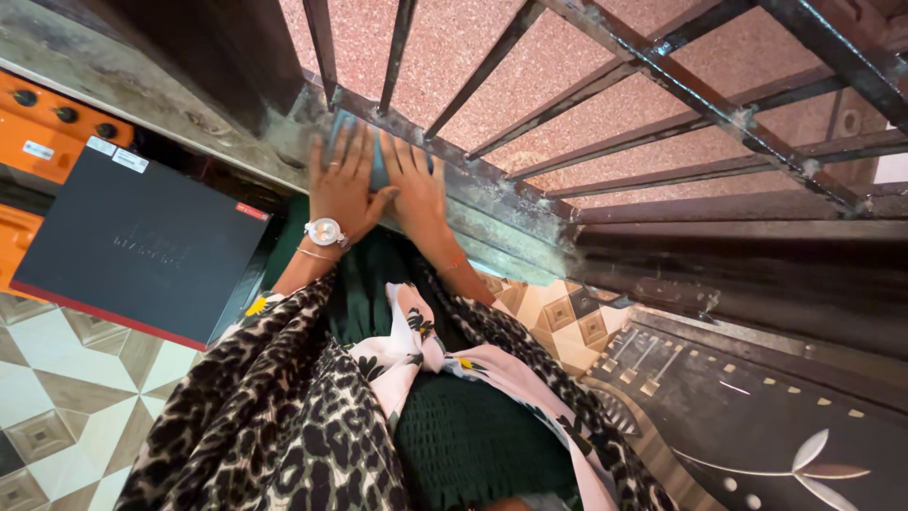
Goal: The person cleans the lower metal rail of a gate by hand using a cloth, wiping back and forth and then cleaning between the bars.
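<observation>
Pressing down side by side on the grey stone sill, both hands lie flat with fingers spread: the left hand, with a watch at its wrist, and the right hand, over what looks like a bluish cloth, mostly hidden. The cloth sits on the sill against the window bars; a dark flat box lies below the sill
</observation>
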